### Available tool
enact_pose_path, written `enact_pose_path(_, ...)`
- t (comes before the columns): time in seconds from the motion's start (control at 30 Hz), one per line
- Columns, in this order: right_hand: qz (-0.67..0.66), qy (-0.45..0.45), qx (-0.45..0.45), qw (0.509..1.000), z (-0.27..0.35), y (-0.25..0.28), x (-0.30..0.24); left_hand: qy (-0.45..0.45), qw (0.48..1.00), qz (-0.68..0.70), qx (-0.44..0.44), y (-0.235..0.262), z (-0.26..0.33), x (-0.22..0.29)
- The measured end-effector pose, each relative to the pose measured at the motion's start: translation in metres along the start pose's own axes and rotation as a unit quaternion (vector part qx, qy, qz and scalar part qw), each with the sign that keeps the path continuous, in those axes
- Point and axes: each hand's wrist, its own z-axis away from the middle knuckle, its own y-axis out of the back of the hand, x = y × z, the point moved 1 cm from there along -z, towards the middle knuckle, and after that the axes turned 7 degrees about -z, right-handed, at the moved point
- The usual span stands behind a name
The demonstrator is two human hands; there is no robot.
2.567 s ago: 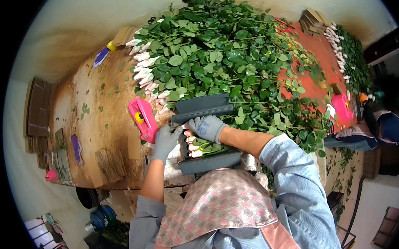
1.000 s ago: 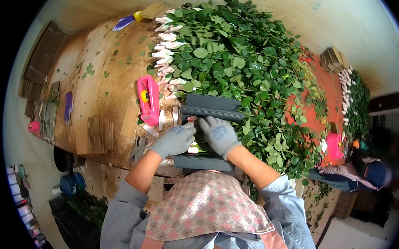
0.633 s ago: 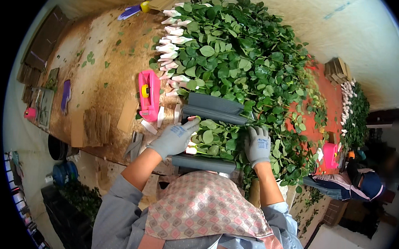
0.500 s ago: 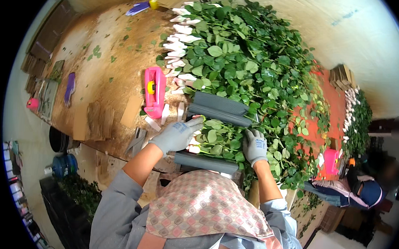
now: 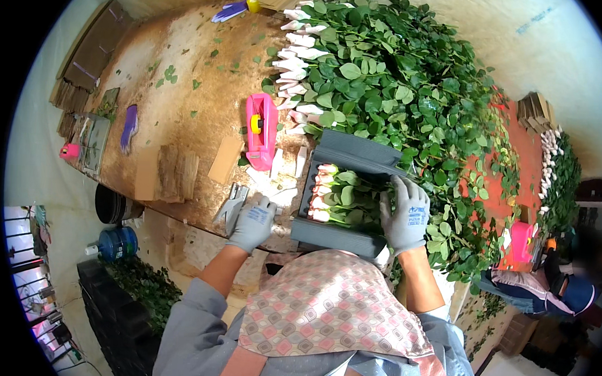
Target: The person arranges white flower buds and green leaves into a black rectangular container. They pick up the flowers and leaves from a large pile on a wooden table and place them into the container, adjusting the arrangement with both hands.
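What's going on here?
A person's gloved right hand is on the leafy end of some flowers lying in a grey box, pink buds to the left. The gloved left hand is on the table, right by a stapler; whether it grips it is unclear. A bigger flower pile lies beyond the box.

Pale pink roses [image 5: 322,195] lay in a column within a dark grey ribbed holder [image 5: 339,234], blooms toward the left, green leafy stems running right between its raised far and near sides. Left of it, a grey stapler-like tool [image 5: 233,203] rested slantwise on the worktop [image 5: 192,53].
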Motion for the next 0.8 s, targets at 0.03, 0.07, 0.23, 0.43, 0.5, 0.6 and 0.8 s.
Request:
enact_pose_path(0.03,-0.006,-0.001,-0.006,1.0,0.001,-0.001,-0.003,-0.005,1.0,-0.008,0.028,-0.023,-0.003,-0.005)
enact_pose_path(0.07,-0.01,-0.003,-0.01,1.0,0.002,-0.003,-0.003,-0.011,0.998,-0.015,0.057,-0.023,-0.006,-0.004)
enact_pose_path(0.23,-0.011,-0.028,0.007,1.0,0.014,0.003,0.0,0.092,0.979,0.169,0.068,0.006,-0.019,0.021)
enact_pose_path(0.43,-0.029,-0.048,-0.009,0.998,0.019,-0.003,-0.002,-0.009,0.985,0.134,0.109,-0.001,-0.032,0.025)
enact_pose_path(0.5,-0.034,-0.045,0.01,0.998,0.019,0.0,0.0,-0.027,0.992,0.069,0.098,0.002,-0.029,0.02)
enact_pose_path(0.6,-0.038,-0.055,0.018,0.998,0.021,0.001,0.01,0.038,0.993,0.018,0.112,0.014,-0.027,0.004)
enact_pose_path(0.8,-0.055,-0.041,0.014,0.998,0.014,-0.006,0.007,-0.002,0.992,-0.127,-0.002,-0.003,-0.058,-0.055)
